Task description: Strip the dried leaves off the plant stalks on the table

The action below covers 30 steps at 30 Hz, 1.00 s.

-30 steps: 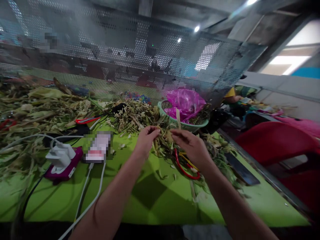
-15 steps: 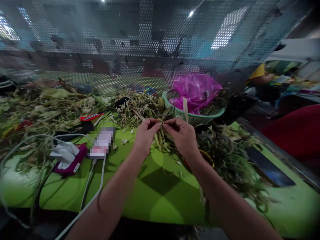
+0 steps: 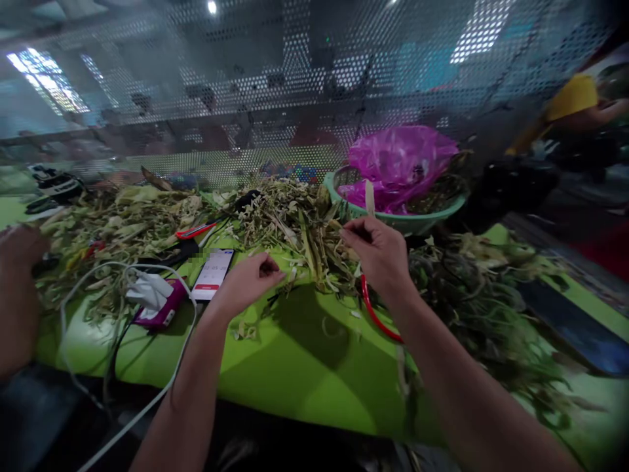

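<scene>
My right hand [image 3: 378, 252] is closed in a pinch in front of the green basket. A pale, flat strip of dried leaf [image 3: 369, 198] stands up from behind its fingers. My left hand [image 3: 250, 282] is off to the left, low over the green tabletop [image 3: 275, 373], thumb and fingertips pressed together. What it pinches, if anything, is too small to make out. Between the hands lies a heap of dried leaf strips [image 3: 307, 242], yellow-green to brown. Several small scraps [image 3: 246, 330] lie below my left hand.
A green basket [image 3: 417, 224] with a pink plastic bag [image 3: 403, 164] stands behind my right hand. Left are a lit phone [image 3: 212, 275], a purple power block [image 3: 167, 308] with white cables and a red cutter [image 3: 195, 231]. Another person's hand [image 3: 22, 246] is at the left edge.
My hands were together, pinching over the heap; now they are apart, the left having moved left and down. The view has shifted, and another person's hand has appeared at the left.
</scene>
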Motion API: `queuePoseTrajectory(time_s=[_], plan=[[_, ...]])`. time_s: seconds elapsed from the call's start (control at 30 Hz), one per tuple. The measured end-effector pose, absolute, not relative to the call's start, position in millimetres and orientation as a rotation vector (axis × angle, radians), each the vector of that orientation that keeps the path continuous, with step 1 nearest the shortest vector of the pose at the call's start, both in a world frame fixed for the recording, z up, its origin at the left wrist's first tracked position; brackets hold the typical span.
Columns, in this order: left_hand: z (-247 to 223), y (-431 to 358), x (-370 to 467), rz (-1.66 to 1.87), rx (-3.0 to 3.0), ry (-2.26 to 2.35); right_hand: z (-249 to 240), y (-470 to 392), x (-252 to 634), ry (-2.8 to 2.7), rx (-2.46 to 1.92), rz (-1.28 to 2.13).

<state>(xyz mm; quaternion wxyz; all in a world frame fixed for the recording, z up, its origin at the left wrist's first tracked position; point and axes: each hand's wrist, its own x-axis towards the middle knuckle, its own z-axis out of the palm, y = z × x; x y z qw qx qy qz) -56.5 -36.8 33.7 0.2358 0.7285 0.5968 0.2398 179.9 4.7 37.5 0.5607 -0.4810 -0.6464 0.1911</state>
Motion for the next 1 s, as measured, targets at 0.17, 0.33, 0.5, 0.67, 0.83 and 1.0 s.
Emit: queuePoseTrajectory(time_s=[0.17, 0.33, 0.5, 0.67, 0.83, 1.0], plan=[[14, -41, -50, 0.432, 2.042, 1.747, 34, 3, 177, -1.562, -1.125, 0.446], [0, -34, -42, 0.446, 2.017, 1.828, 32, 3, 176, -1.634, -1.108, 0.453], [-8, -36, -48, 0.663, 1.918, 1.822, 32, 5, 174, -1.590, -1.070, 0.723], [-3, -34, -43, 1.160, 1.737, 1.669, 31, 2, 168, -1.532, -1.027, 1.090], [8, -32, -28, 1.425, 1.657, 1.482, 29, -4, 159, -1.458, -0.978, 1.301], [16, -32, -10, 1.499, 1.638, 1.383, 32, -8, 156, -1.257, -0.930, 1.398]])
